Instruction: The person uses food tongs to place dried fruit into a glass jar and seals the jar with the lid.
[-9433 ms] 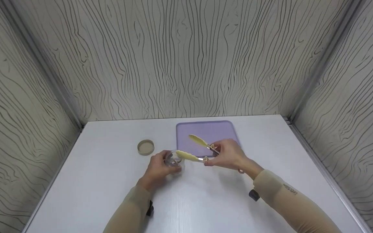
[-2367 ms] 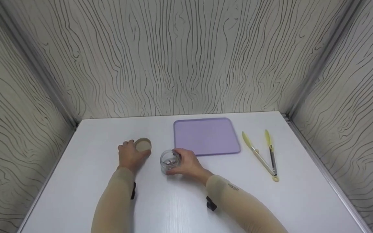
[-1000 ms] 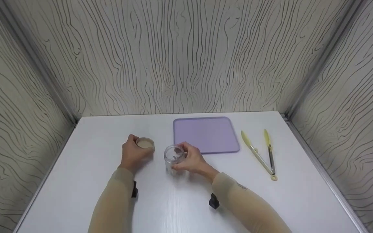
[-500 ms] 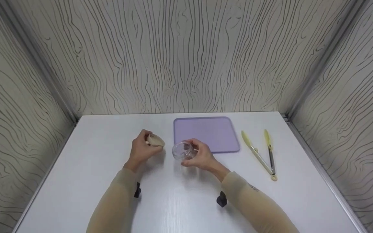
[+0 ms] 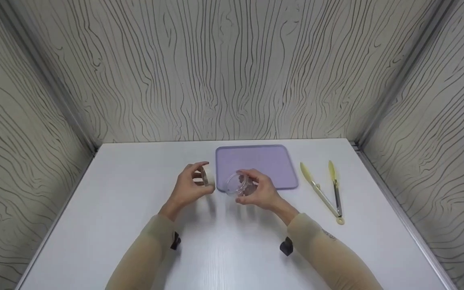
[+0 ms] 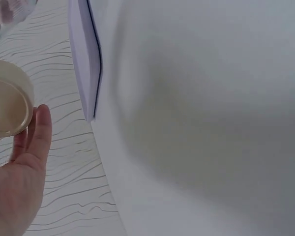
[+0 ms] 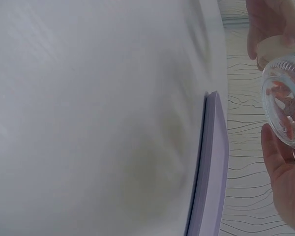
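Observation:
In the head view my left hand (image 5: 187, 186) pinches a round beige jar lid (image 5: 208, 175) by its rim, turned up on its side. My right hand (image 5: 262, 191) grips a clear glass jar (image 5: 236, 184), tipped so its open mouth faces the lid. A small gap separates lid and jar, both above the table by the tray's near left corner. In the left wrist view the lid (image 6: 9, 101) sits between thumb and fingers. Reddish and pale shapes show through the jar (image 7: 285, 101) in the right wrist view; whether they are contents or fingers behind the glass I cannot tell.
A purple tray (image 5: 264, 163) lies at the back of the white table (image 5: 224, 249). To its right are spread tongs (image 5: 328, 201) with yellow tips and metal arms. Patterned panels (image 5: 224, 72) enclose the table at the back and both sides.
The tongs, earlier in the right hand, now lie on the table. The left hand has picked up the lid and turned it upright. The right hand has lifted, tilted and moved the jar rightward.

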Demonstrator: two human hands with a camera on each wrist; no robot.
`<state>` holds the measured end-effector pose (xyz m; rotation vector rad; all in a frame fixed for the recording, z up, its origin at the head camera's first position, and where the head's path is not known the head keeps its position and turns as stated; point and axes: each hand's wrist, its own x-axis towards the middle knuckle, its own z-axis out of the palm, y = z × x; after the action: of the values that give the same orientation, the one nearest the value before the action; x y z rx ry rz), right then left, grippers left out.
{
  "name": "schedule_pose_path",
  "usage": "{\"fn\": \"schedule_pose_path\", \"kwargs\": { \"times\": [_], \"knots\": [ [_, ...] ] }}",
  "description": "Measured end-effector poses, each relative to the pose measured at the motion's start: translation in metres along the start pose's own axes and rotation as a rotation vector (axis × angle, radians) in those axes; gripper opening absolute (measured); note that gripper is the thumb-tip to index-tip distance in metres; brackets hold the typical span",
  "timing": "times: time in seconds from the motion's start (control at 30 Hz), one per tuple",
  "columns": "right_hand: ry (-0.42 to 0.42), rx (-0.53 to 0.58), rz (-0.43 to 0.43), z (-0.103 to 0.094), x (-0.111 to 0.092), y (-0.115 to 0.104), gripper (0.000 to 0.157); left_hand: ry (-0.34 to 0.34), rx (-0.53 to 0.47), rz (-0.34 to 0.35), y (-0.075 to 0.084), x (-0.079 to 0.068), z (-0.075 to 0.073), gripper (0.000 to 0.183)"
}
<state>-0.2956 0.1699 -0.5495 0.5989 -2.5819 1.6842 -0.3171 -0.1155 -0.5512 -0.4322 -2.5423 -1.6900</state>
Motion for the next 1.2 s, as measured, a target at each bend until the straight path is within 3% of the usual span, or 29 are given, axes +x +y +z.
{"fn": "schedule_pose_path", "kwargs": {
  "times": [0.23, 0.5, 0.77, 1.2],
  "knots": [
    [0.002, 0.020, -0.003, -0.006, -0.007, 0.000, 0.086, -0.096, -0.074, 0.015, 0.020, -0.009, 0.008, 0.078],
    [-0.038, 0.006, -0.011, -0.008, -0.015, 0.000, 0.084, -0.194, -0.059, 0.052, 0.034, -0.019, 0.016, 0.077],
    [-0.040, -0.054, -0.050, -0.009, -0.022, 0.003, 0.077, -0.219, 0.022, 0.069, 0.042, -0.026, 0.025, 0.078],
    [-0.048, -0.031, -0.097, -0.010, -0.027, 0.001, 0.073, -0.229, 0.156, 0.088, 0.050, -0.028, 0.037, 0.077]
  ]
}}
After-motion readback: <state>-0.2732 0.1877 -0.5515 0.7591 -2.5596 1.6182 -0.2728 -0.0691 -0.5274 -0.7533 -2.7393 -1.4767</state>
